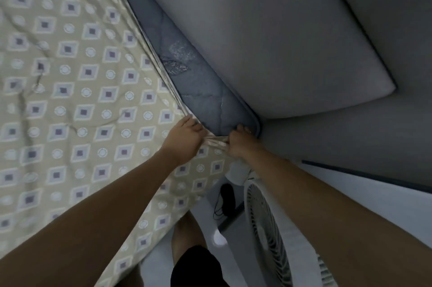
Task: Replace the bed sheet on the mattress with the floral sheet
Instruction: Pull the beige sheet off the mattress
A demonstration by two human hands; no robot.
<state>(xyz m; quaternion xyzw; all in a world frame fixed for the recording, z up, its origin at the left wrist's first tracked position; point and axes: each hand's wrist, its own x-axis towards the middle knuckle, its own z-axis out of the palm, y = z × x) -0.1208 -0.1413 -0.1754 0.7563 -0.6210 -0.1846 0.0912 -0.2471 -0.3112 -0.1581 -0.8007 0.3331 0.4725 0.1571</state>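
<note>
— Dim bedroom, grey wall, white fan underfoot. Beige diamond-patterned sheet?
— Covering blue quilted mattress; edge bunched at corner, pinched between left hand and right hand, mattress corner just beyond, nearer right.

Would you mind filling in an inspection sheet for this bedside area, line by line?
Surface: blue quilted mattress, its corner bared where the sheet is drawn back.
Job's things: beige sheet with a diamond-and-circle print covers the rest of the mattress; its edge is bunched at the corner. No other sheet seen.
Clutter: white fan on the floor beside the bed; a dark object lies behind it.
Grips: left hand and right hand both pinch the bunched sheet edge at the mattress corner.
Cables: thin black cord looping on the floor by the dark object.
Surroundings: grey wall close against the mattress; pale floor below.
</note>
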